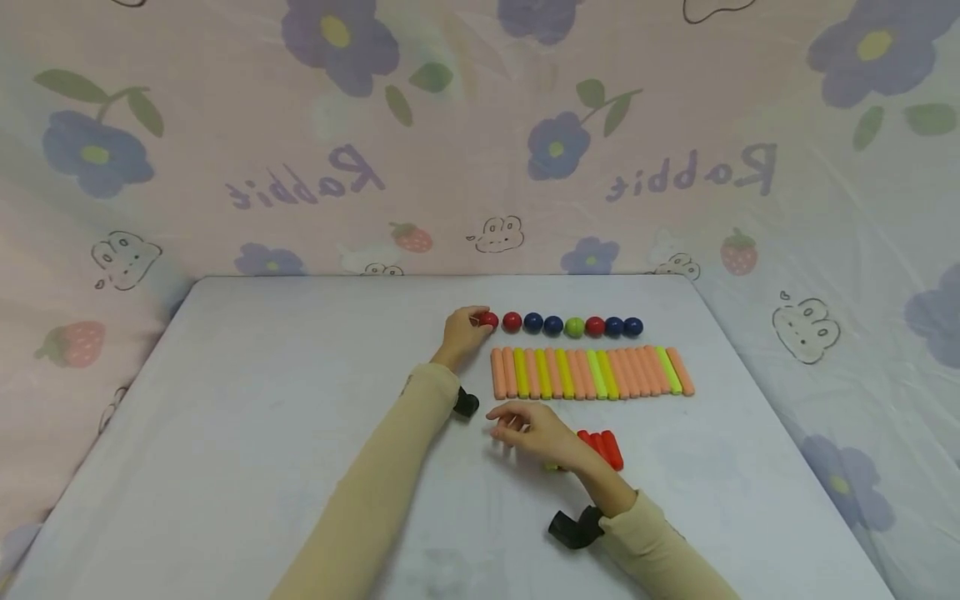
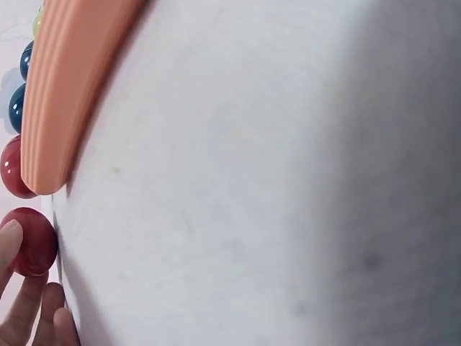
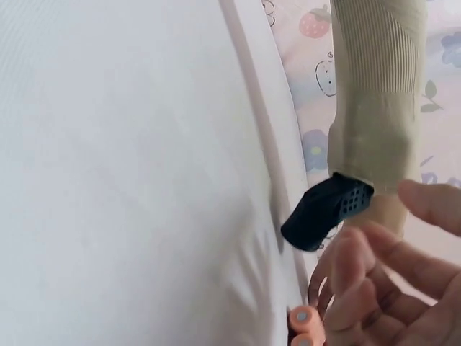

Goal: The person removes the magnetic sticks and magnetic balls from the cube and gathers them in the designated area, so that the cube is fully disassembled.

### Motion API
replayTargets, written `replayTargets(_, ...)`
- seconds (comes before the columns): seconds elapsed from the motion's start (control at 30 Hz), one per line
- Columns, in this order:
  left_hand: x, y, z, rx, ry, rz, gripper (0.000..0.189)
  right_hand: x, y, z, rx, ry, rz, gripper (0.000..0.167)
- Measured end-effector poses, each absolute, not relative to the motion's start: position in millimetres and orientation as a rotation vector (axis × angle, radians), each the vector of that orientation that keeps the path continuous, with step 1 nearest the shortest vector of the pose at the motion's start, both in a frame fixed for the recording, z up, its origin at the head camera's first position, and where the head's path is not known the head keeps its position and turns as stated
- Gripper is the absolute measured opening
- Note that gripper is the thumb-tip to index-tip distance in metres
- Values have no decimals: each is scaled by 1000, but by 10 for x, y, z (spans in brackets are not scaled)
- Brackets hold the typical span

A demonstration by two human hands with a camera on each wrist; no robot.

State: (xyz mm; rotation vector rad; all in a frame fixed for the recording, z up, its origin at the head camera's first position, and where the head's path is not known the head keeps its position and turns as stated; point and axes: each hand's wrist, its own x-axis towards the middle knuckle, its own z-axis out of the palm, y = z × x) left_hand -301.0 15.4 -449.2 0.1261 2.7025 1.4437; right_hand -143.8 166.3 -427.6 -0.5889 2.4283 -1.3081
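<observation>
My left hand (image 1: 463, 333) pinches a glossy red ball (image 1: 489, 321) between thumb and fingers, at the left end of a row of balls. In the left wrist view this red ball (image 2: 34, 245) is partly covered by the fingertips, with a small gap to the second red ball (image 2: 13, 167). Over the table in front of the stick row, my right hand (image 1: 536, 432) hangs with loosely bent fingers and nothing in them. Red sticks (image 1: 606, 450) lie beside and partly behind its wrist, with a yellow-green piece (image 1: 553, 467) mostly hidden under it.
The ball row continues rightward with dark blue balls (image 1: 553, 326), a green ball (image 1: 574, 327) and others. Nearer me, orange, yellow and lime sticks (image 1: 592, 373) lie side by side. A patterned cloth (image 1: 465, 125) hangs behind the white table (image 1: 247, 400). Black wrist cameras (image 1: 576, 528) jut from both sleeves.
</observation>
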Motion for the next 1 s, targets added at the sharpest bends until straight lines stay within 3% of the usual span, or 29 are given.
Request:
replayTargets(0.33,-2913,-288,-4376,339,2843,1455,48,-1800,1969,-4130,-387,2855,-1317,34)
replayTargets(0.5,-2568,-841,-4112,497,3322,1019,53,-2032,2224,-3970,-260,3220,-947,49)
replayTargets(0.7,-2227,-1393,-3887,302,3532,389,74,-2213,2443,-3831,-34,3350,-417,77)
replayTargets(0.83,-2179,-1593,-3824,169,3405,278,82,-2275,2497,-3812,45,3303,-277,92)
replayTargets(1.0,-2160,-1699,-3818,64,3316,277,91,-2290,2487,-3844,87,3262,-204,99)
